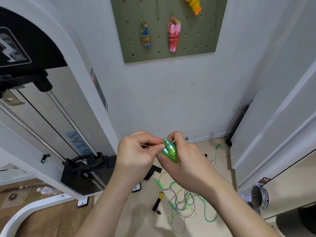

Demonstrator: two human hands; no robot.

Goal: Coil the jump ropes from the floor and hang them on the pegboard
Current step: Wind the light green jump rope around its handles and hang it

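A green jump rope (170, 151), wound into a tight coil around its handles, sits between both hands at chest height. My right hand (184, 158) wraps around the coil from behind. My left hand (136, 151) pinches the rope's end at the top of the coil. On the wall above hangs the olive pegboard (193, 43) with a blue-handled coiled rope (145, 35), a pink coiled rope (174, 35) and a yellow-orange one (193, 4). Loose green, yellow and pink ropes (186, 204) lie tangled on the floor, with a black-and-yellow handle (158, 201) beside them.
A white cable weight machine (56, 117) with a black weight stack (89, 175) fills the left. A white cabinet (280, 108) and weight plates (259, 196) stand on the right. A plastic bottle (47, 190) lies on the wooden floor at left.
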